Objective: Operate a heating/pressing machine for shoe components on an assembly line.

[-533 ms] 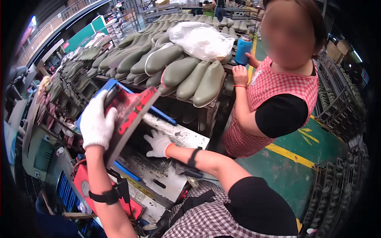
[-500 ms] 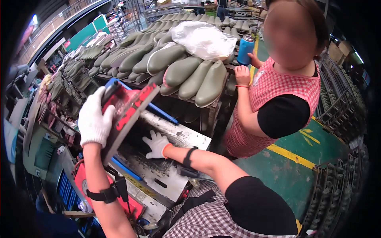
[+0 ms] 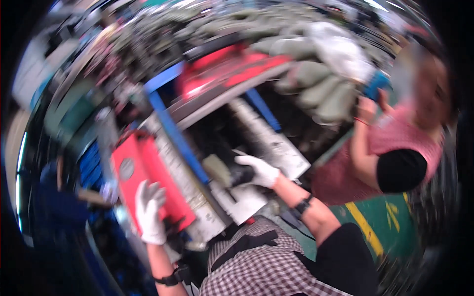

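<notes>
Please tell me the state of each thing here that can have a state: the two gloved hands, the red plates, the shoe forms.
Left hand in white glove: fingers spread, resting on the lower flat red metal plate.
Right hand in white glove: reaching into the dark machine opening, grip too blurred to tell.
Upper red metal plate: raised, tilted.
Grey-green shoe forms: piled behind the machine.
White plastic bag: crumpled on the pile.

white cloth glove [image 3: 149, 213], glossy red panel [image 3: 148, 180], checked cloth shirt [image 3: 266, 269]
</notes>
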The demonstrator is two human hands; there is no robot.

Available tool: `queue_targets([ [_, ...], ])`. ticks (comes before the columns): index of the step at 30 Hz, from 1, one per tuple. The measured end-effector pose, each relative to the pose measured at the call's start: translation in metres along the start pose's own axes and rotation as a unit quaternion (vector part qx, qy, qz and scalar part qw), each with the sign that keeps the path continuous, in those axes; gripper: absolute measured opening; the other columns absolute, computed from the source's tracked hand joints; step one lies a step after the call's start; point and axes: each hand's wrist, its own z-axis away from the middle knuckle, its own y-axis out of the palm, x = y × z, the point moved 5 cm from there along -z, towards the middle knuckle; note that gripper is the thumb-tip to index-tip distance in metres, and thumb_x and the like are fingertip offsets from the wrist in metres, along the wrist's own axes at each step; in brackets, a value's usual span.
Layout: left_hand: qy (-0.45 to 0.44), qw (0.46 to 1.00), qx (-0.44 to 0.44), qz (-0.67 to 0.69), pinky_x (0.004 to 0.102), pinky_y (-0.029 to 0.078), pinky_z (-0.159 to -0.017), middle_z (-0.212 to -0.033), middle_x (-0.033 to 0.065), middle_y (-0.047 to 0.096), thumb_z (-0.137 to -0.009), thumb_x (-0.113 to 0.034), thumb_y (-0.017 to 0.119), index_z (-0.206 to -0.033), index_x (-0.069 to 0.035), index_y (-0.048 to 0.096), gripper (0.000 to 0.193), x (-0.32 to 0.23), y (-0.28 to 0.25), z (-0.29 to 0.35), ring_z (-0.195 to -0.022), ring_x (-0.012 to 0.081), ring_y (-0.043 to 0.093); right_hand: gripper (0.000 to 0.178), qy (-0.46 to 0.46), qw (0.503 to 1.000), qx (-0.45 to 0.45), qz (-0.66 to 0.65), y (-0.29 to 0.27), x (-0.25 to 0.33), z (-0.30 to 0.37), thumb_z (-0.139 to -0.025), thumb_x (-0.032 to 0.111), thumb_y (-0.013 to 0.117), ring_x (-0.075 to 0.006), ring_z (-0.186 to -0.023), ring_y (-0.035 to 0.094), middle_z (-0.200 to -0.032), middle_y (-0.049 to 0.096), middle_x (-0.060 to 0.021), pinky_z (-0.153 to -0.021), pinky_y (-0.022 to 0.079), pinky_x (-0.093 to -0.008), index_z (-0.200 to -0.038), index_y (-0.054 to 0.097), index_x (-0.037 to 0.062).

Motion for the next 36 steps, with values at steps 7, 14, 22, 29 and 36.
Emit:
queue_targets([
  [7, -0.081, 0.994, -0.014, 0.068, 0.0463, 0.043, -0.116, -0.137, 0.0066, 0.055, -0.088, -0.044, 0.078, -0.150, -0.006, 0.041, 0.082, 0.071, -0.042, 0.131, -0.123, 0.0246, 0.058, 0.107, 0.138, 0.961, 0.217, 0.103, 0.162, -0.121, -0.021, -0.081, 0.042, 0.080, -0.0243, -0.150, 0.041, -0.165, 0.038, -0.0156, -0.124, 0.032, -0.0391, -0.164, 0.025, 0.0024],
  [14, -0.032, 0.830, -0.190, 0.523, 0.0524, 0.040, -0.121, -0.156, 0.0194, 0.049, -0.093, -0.032, 0.063, -0.159, -0.007, 0.037, 0.076, 0.047, -0.156, 0.237, -0.140, 0.0373, 0.052, 0.100, 0.127, 0.823, 0.398, 0.384, 0.281, -0.270, -0.044, -0.098, 0.034, 0.071, -0.0288, -0.160, 0.013, -0.171, 0.015, -0.0242, -0.129, 0.014, -0.0365, -0.165, 0.007, -0.0033],
  [22, -0.053, 0.728, -0.417, 0.542, 0.0609, 0.038, -0.120, -0.145, 0.0238, 0.053, -0.084, -0.029, 0.063, -0.142, 0.002, 0.049, 0.067, 0.105, -0.264, 0.346, -0.137, 0.0461, 0.050, 0.058, -0.091, 0.714, 0.374, 0.585, 0.272, -0.295, -0.060, -0.083, 0.021, 0.077, -0.0360, -0.133, 0.056, -0.139, 0.061, -0.0216, -0.114, 0.043, -0.0408, -0.136, 0.062, 0.0014],
  [29, -0.288, 0.584, -0.735, 0.189, 0.0634, 0.044, -0.100, -0.116, 0.0040, 0.068, -0.078, -0.043, 0.070, -0.109, -0.025, 0.066, 0.036, 0.224, -0.462, 0.434, -0.101, 0.0340, 0.065, 0.036, -0.280, 0.575, 0.155, 0.753, 0.200, -0.271, -0.045, -0.082, 0.003, 0.070, -0.0386, -0.120, 0.062, -0.121, 0.068, -0.0146, -0.105, 0.046, -0.0486, -0.118, 0.070, 0.0058],
  [36, -0.219, 0.623, -0.749, 0.056, 0.0471, 0.051, -0.096, -0.121, 0.0041, 0.066, -0.081, -0.065, 0.072, -0.126, -0.021, 0.062, 0.064, 0.269, -0.600, 0.447, -0.106, 0.0257, 0.063, 0.034, -0.220, 0.600, 0.121, 0.760, 0.180, -0.275, -0.045, -0.083, 0.002, 0.068, -0.0391, -0.121, 0.060, -0.119, 0.068, -0.0155, -0.108, 0.043, -0.0499, -0.117, 0.071, 0.0049],
])
